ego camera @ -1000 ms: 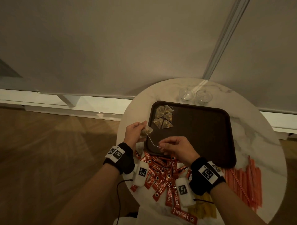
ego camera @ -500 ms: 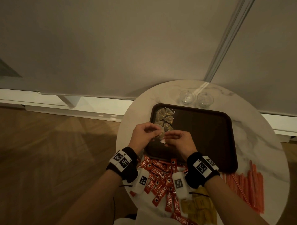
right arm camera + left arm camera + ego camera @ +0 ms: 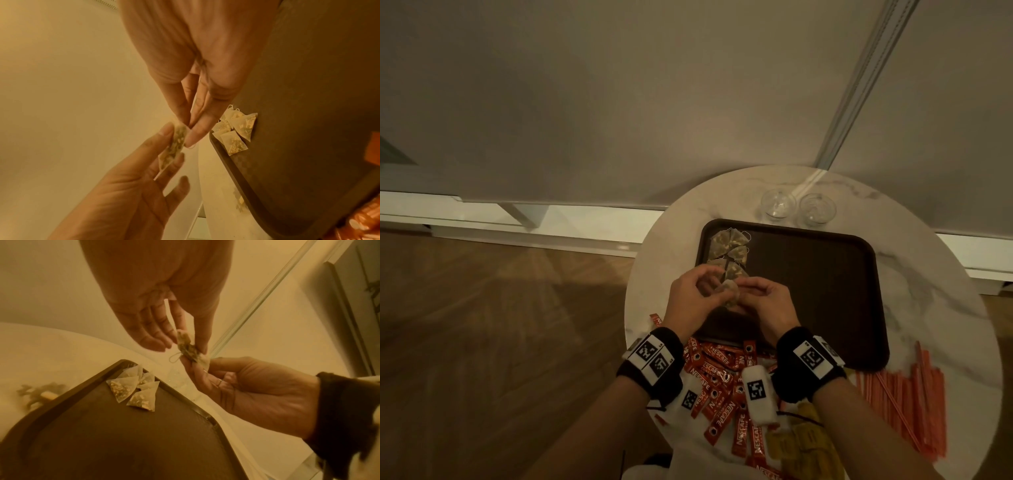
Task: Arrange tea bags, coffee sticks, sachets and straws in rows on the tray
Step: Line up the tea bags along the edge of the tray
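Note:
A pyramid tea bag [image 3: 729, 291] hangs between both hands above the left part of the dark brown tray [image 3: 825, 291]. My left hand [image 3: 714, 284] pinches its upper end [image 3: 188, 344] between thumb and forefinger. My right hand [image 3: 743, 287] pinches its lower corner by the looped string [image 3: 174, 356]. Several tea bags [image 3: 729, 248] lie clustered in the tray's far left corner. Red coffee sticks [image 3: 719, 377] are heaped under my wrists, yellow sachets [image 3: 798, 445] sit near the front edge, and orange straws [image 3: 914, 404] lie to the right.
The tray rests on a round white marble table [image 3: 935, 291] set against a pale wall. Two small clear glasses [image 3: 779, 205] stand just behind the tray. Wooden floor lies to the left. Most of the tray's surface is bare.
A second ago the hands were apart with the string stretched between them. They have since come together over the tray, and both now pinch the bag itself.

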`<state>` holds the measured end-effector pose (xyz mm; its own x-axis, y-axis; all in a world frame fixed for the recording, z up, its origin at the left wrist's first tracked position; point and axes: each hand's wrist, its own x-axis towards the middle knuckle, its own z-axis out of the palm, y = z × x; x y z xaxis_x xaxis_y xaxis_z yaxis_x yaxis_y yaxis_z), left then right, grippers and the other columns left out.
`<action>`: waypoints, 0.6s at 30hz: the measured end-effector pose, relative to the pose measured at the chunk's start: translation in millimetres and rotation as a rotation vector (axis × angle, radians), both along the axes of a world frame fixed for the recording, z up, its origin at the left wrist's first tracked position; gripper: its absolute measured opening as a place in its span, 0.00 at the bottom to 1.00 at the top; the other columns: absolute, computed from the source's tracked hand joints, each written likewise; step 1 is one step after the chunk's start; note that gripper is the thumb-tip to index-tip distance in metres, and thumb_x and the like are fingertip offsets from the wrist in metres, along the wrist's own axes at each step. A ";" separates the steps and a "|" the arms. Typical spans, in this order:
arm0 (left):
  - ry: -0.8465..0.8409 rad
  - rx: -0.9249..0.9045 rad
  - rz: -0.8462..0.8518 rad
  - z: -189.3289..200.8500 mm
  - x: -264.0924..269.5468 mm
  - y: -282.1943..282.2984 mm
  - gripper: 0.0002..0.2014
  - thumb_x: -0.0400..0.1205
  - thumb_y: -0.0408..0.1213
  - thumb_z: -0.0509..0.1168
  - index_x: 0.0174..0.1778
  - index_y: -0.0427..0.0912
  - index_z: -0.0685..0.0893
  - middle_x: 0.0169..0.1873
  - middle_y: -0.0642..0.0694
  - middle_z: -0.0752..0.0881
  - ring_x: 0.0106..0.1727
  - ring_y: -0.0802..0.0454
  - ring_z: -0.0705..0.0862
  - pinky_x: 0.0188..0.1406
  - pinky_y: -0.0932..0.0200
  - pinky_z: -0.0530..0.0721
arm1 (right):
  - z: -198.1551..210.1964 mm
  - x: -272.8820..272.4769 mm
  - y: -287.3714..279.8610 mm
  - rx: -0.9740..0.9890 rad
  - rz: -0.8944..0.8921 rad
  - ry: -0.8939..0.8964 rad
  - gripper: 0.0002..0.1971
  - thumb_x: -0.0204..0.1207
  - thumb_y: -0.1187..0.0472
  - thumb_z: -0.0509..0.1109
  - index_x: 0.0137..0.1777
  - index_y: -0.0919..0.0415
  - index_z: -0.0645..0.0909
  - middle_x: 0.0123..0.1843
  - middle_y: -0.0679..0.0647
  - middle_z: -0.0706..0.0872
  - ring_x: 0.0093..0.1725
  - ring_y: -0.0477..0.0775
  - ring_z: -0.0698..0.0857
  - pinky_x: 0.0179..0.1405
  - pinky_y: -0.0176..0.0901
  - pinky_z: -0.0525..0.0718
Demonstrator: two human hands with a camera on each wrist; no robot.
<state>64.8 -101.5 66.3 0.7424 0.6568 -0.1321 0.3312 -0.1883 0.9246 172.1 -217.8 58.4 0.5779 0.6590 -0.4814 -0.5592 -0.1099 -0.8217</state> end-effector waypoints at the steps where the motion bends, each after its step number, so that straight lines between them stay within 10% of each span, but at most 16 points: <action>1: 0.036 0.003 -0.003 -4.1 -0.7 0.3 0.18 0.72 0.42 0.78 0.57 0.49 0.86 0.44 0.53 0.87 0.45 0.56 0.85 0.44 0.65 0.84 | -2.1 -0.1 -0.3 -0.002 -0.002 0.010 0.09 0.73 0.77 0.72 0.50 0.67 0.85 0.48 0.64 0.91 0.46 0.59 0.91 0.43 0.46 0.91; 18: 0.084 -0.254 0.068 -68.1 -14.1 -1.3 0.12 0.73 0.29 0.77 0.47 0.48 0.88 0.43 0.49 0.91 0.46 0.56 0.89 0.45 0.63 0.87 | -48.8 -6.7 7.6 -0.284 0.051 0.099 0.03 0.73 0.77 0.72 0.43 0.73 0.87 0.41 0.65 0.91 0.38 0.54 0.92 0.36 0.37 0.89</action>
<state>50.7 -102.8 -1.8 0.6772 0.6426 -0.3583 0.4128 0.0713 0.9080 165.4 -210.2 9.6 0.4889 0.5170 -0.7027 -0.6230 -0.3570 -0.6961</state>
